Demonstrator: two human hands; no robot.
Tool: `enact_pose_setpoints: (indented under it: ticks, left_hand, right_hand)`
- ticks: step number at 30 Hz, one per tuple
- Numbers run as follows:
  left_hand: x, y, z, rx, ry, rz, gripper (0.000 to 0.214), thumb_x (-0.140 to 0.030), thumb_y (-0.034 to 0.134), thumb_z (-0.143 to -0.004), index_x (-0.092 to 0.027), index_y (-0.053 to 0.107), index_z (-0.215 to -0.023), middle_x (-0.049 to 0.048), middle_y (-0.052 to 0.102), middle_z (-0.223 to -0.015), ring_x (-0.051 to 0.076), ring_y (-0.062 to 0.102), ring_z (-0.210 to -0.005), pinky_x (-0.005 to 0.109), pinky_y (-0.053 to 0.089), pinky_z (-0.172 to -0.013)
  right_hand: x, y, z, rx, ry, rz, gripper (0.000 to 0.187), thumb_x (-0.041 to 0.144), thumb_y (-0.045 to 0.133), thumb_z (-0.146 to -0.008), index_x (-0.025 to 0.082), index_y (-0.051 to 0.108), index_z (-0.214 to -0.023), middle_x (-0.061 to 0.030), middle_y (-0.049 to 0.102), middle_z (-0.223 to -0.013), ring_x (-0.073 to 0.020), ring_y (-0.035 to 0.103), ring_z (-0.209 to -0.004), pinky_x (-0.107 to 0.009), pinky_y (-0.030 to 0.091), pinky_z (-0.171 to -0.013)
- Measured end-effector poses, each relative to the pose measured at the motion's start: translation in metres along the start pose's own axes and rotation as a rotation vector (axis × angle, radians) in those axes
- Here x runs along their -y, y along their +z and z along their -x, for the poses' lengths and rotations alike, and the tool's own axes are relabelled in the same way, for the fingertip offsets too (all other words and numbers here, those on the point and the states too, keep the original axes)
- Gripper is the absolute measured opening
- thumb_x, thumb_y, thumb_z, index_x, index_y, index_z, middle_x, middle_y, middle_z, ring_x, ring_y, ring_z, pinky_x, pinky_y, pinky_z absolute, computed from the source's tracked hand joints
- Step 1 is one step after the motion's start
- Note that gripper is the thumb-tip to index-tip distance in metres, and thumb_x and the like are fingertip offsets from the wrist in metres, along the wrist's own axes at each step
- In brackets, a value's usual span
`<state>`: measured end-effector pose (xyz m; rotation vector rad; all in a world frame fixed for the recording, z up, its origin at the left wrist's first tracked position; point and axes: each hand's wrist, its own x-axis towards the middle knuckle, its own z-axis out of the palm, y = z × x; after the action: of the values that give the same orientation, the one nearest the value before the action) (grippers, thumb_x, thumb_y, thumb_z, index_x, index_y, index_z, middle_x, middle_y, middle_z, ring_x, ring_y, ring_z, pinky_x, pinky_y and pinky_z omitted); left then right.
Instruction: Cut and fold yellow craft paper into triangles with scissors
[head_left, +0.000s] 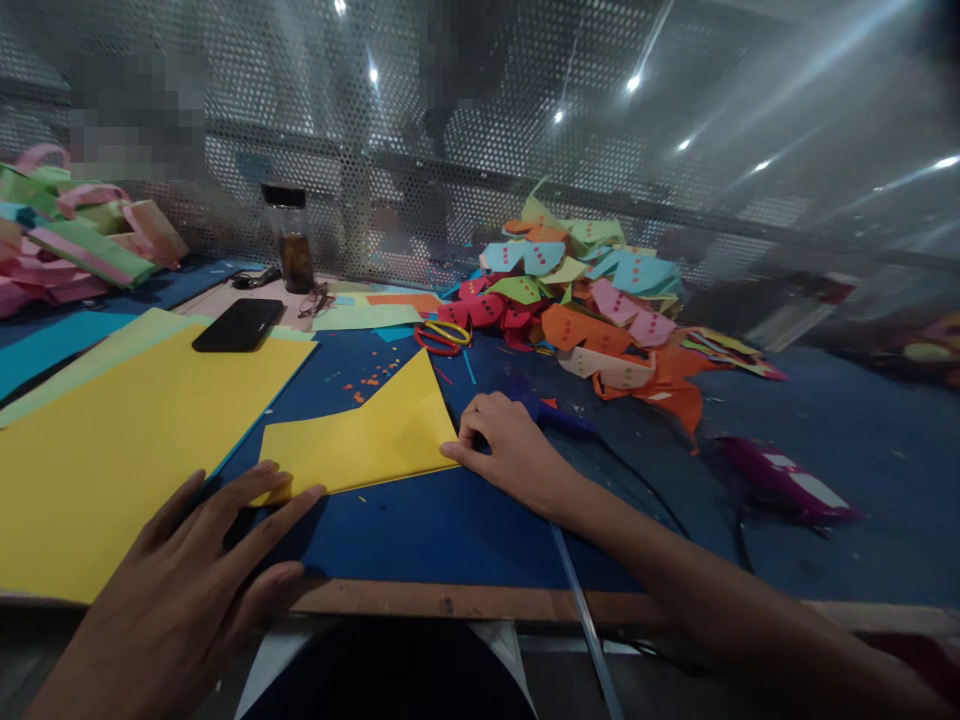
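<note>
A folded sheet of yellow paper (pixel 360 446) lies on the blue table before me, its upper right part rising to a point. My left hand (pixel 217 550) is open, fingers spread, with fingertips resting on the paper's lower left corner. My right hand (pixel 506 440) is closed at the paper's right corner: the thumb tip touches its edge and the other fingers curl in. Beyond that hand lies a blue corded tool (pixel 566 417), partly hidden by it. Scissors with red and yellow handles (pixel 442 338) lie behind the paper, beside small orange scraps (pixel 367 385).
Large yellow sheets (pixel 150 430) cover the left side, with a black phone (pixel 238 325) on top. A bottle (pixel 295 240) stands behind. Colourful cut-paper pieces (pixel 600 315) are heaped back right. A purple corded tool (pixel 787 480) lies right. More folded paper (pixel 90 240) is piled far left.
</note>
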<state>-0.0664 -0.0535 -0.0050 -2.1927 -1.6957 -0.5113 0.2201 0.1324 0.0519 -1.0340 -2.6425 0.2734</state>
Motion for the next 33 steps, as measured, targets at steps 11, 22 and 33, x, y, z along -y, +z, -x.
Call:
enact_pose_setpoints:
  ticks: [11,22,33]
  left_hand:
    - [-0.008,0.000,-0.002,-0.054,0.009,-0.008,0.053,-0.059,0.040,-0.100,-0.031,0.050,-0.143,0.0093,0.056,-0.145,0.035,0.049,-0.138,0.061,0.028,-0.119]
    - [-0.020,0.000,-0.009,-0.070,0.114,-0.068,0.056,-0.058,0.041,-0.101,-0.020,0.053,-0.140,0.0118,0.066,-0.133,0.033,0.060,-0.123,0.056,0.027,-0.119]
    - [-0.030,-0.004,-0.018,-0.037,0.034,-0.057,0.056,-0.064,0.038,-0.099,-0.026,0.059,-0.133,0.0101,0.065,-0.127,0.034,0.062,-0.115,0.059,0.037,-0.110]
  right_hand:
    - [0.001,0.000,0.000,0.002,0.011,0.011,0.029,0.038,0.071,-0.091,0.019,0.059,-0.072,-0.0035,0.062,-0.092,-0.0217,0.052,-0.094,-0.035,0.034,-0.081]
    - [-0.002,0.002,0.000,-0.007,-0.004,-0.007,0.027,0.037,0.070,-0.091,0.019,0.060,-0.073,-0.0034,0.062,-0.092,-0.0218,0.052,-0.095,-0.035,0.034,-0.083]
    - [0.000,0.000,0.000,-0.006,-0.001,0.008,0.027,0.037,0.072,-0.090,0.019,0.060,-0.073,-0.0030,0.062,-0.092,-0.0208,0.052,-0.094,-0.035,0.034,-0.082]
